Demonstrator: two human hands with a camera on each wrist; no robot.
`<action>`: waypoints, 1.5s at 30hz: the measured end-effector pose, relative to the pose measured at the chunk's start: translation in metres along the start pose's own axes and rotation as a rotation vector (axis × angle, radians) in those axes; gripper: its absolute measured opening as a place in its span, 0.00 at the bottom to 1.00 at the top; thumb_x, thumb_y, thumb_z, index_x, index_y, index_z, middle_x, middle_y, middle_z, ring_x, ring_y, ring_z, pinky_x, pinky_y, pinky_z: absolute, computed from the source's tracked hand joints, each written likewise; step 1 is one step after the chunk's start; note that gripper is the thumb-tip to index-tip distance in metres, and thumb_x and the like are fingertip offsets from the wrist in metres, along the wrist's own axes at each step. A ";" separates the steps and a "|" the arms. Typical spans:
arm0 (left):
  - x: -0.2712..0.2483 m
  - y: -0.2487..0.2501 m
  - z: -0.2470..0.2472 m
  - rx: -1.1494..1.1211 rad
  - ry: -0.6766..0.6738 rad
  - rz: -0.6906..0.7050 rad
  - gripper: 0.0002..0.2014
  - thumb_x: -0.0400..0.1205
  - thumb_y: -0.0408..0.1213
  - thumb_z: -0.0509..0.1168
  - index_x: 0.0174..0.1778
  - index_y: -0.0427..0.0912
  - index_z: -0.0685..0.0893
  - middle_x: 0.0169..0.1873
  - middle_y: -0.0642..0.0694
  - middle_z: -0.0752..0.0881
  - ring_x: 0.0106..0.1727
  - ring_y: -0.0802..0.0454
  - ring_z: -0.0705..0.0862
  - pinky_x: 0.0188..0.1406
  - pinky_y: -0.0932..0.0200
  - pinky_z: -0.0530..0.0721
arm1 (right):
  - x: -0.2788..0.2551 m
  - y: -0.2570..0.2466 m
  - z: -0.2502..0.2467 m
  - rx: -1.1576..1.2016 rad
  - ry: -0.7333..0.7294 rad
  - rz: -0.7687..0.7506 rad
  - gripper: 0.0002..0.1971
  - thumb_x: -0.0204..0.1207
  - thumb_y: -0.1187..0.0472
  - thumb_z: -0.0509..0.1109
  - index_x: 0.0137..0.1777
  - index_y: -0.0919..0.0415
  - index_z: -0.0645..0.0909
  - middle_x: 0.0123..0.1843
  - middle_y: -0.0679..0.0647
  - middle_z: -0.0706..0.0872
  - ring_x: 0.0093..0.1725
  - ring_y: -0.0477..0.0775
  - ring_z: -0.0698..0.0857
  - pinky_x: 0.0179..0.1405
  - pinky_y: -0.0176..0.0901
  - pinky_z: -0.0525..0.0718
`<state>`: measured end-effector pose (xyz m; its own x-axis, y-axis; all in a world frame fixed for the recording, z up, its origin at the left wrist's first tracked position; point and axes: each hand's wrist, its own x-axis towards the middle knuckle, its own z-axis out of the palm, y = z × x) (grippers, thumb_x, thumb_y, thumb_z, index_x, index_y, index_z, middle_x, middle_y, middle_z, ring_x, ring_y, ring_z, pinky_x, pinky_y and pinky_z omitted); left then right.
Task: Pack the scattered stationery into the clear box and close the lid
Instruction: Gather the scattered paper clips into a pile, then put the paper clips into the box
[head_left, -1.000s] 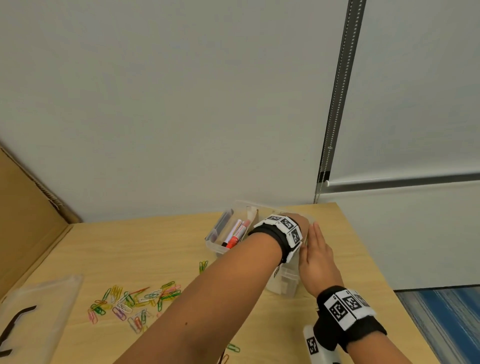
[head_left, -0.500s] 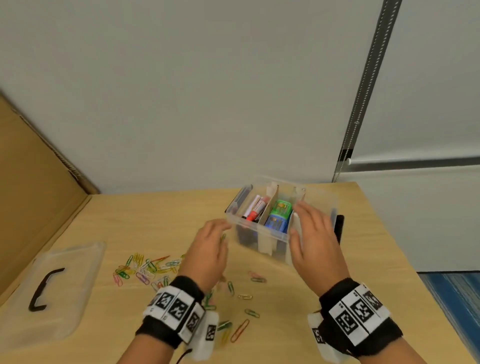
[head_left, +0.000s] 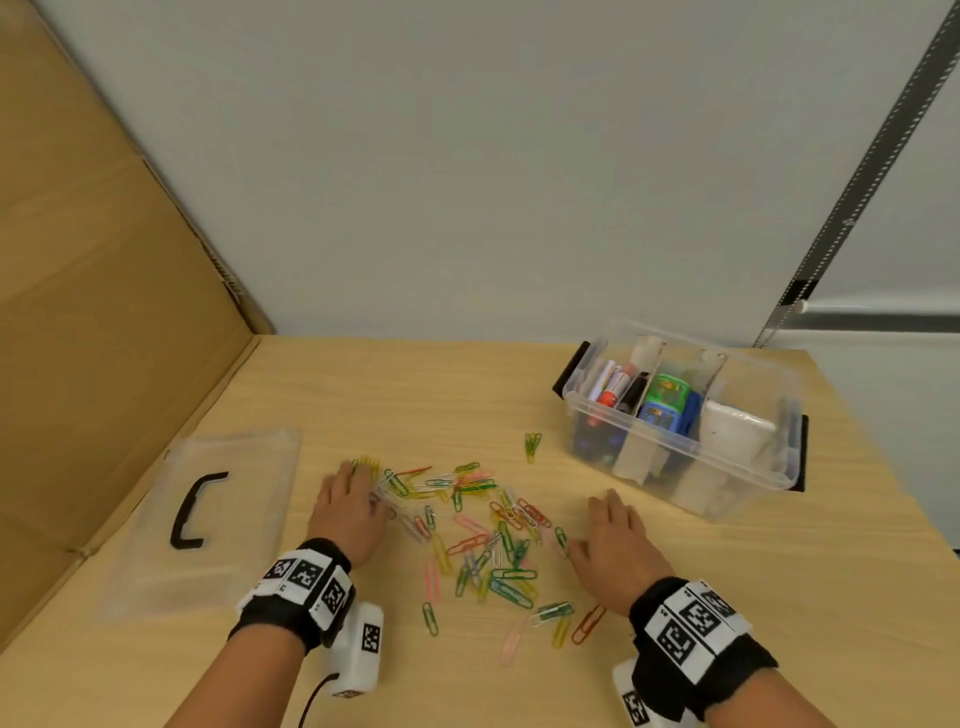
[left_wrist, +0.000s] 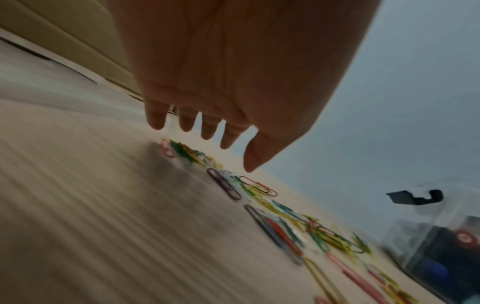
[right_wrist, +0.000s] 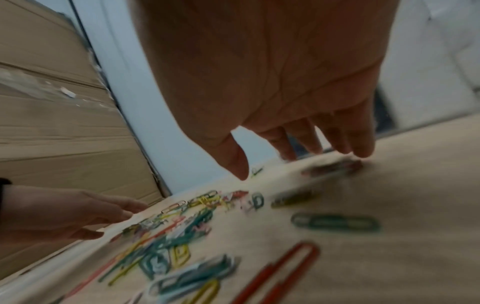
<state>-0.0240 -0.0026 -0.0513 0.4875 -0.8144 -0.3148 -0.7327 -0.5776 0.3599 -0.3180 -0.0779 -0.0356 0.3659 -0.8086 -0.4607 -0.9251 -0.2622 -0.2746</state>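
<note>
both hands palm-down, fingers loose, holding nothing; left hand (head_left: 349, 512) and right hand (head_left: 615, 548) flank the paper clips (head_left: 480, 535)

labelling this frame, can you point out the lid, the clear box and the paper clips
lid (head_left: 236, 499): head view, on its flat clear panel right of the black handle.
clear box (head_left: 727, 457): head view, on its near side wall.
paper clips (head_left: 483, 525): head view, middle of the coloured pile between the two hands.
</note>
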 end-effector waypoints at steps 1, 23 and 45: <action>0.002 -0.003 -0.001 0.007 -0.029 0.019 0.30 0.87 0.44 0.52 0.84 0.44 0.49 0.84 0.40 0.45 0.84 0.39 0.43 0.84 0.47 0.46 | 0.001 -0.002 0.005 -0.020 -0.016 0.022 0.33 0.85 0.48 0.49 0.84 0.63 0.43 0.85 0.65 0.40 0.84 0.68 0.42 0.84 0.54 0.48; 0.011 -0.010 -0.014 0.115 -0.098 -0.013 0.32 0.86 0.40 0.47 0.82 0.34 0.42 0.82 0.32 0.40 0.84 0.36 0.40 0.84 0.44 0.47 | 0.091 -0.060 -0.027 -0.001 0.018 -0.137 0.29 0.83 0.60 0.52 0.82 0.67 0.50 0.84 0.65 0.51 0.82 0.63 0.57 0.81 0.53 0.60; 0.013 0.040 -0.002 0.048 -0.169 0.197 0.33 0.85 0.29 0.49 0.83 0.37 0.38 0.83 0.39 0.35 0.84 0.44 0.37 0.84 0.53 0.42 | 0.064 -0.055 -0.015 -0.061 0.021 -0.445 0.27 0.85 0.58 0.53 0.83 0.60 0.56 0.84 0.55 0.58 0.80 0.56 0.65 0.79 0.46 0.65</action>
<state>-0.0457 -0.0366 -0.0395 0.2504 -0.8878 -0.3862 -0.8292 -0.4026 0.3878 -0.2455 -0.1232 -0.0376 0.7281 -0.6203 -0.2917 -0.6826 -0.6172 -0.3914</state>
